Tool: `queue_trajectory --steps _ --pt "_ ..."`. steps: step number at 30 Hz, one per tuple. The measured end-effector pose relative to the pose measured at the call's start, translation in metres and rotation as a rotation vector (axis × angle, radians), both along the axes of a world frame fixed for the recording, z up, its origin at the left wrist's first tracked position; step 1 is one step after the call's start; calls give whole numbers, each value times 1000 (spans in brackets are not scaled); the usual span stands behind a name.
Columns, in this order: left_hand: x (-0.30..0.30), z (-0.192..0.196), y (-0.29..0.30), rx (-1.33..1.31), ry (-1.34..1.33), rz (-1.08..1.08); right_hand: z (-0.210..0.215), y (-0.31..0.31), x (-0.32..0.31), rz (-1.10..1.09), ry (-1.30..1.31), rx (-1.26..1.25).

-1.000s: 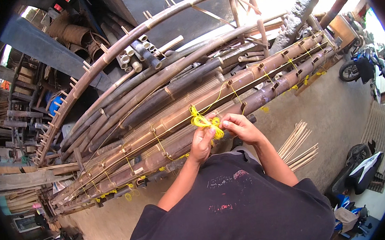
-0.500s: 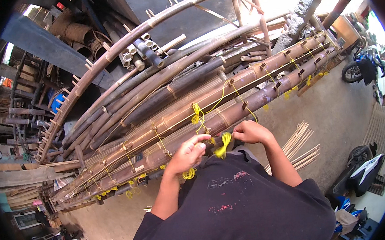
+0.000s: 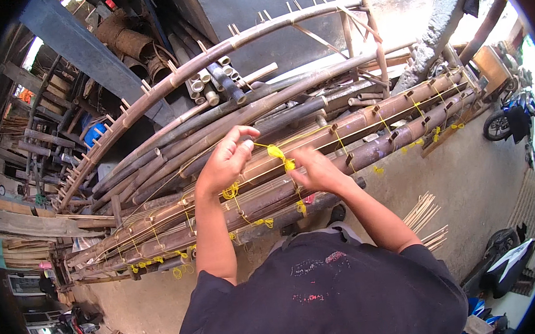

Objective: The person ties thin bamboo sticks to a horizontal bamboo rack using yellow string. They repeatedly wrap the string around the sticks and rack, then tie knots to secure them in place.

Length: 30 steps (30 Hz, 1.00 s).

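Note:
My left hand (image 3: pixel 225 160) is raised over a long frame of bamboo poles (image 3: pixel 370 122) and pinches a yellow string (image 3: pixel 277 152) between thumb and fingers. My right hand (image 3: pixel 318 169) grips the same string lower down, just right of a small yellow knot. The string runs taut between both hands, then along the poles to the right. More yellow ties (image 3: pixel 246 218) wrap the poles at intervals, with loose ends hanging under my left wrist. Both forearms come up from my dark shirt at the bottom.
A curved bamboo arch with pegs (image 3: pixel 210 56) spans the back. Cut bamboo tubes (image 3: pixel 209 87) are stacked behind it. Thin bamboo slats (image 3: pixel 426 218) lie on the concrete floor at right. A motorbike (image 3: pixel 512 119) stands far right; timber piles (image 3: pixel 23 215) sit left.
Both hands have risen from the lower poles. The left hand moved up and left and the right stayed lower, drawing the yellow string taut between them.

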State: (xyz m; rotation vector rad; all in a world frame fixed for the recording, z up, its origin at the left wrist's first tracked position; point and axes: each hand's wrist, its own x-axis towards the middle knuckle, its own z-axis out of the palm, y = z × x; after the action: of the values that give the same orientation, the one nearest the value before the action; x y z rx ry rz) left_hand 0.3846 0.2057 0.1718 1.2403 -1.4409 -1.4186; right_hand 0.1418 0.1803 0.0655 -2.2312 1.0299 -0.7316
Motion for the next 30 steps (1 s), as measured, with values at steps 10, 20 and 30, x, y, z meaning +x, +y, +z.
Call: queue_trajectory --steps 10,20,30 --pt "-2 -25 -56 -164 66 154 2 -16 -16 298 87 102" --pt "68 -65 -131 -259 -858 141 -12 -76 -22 -395 -173 -268" --pt "-38 -200 6 -212 -923 16 -118 110 -5 -213 -1046 1519"
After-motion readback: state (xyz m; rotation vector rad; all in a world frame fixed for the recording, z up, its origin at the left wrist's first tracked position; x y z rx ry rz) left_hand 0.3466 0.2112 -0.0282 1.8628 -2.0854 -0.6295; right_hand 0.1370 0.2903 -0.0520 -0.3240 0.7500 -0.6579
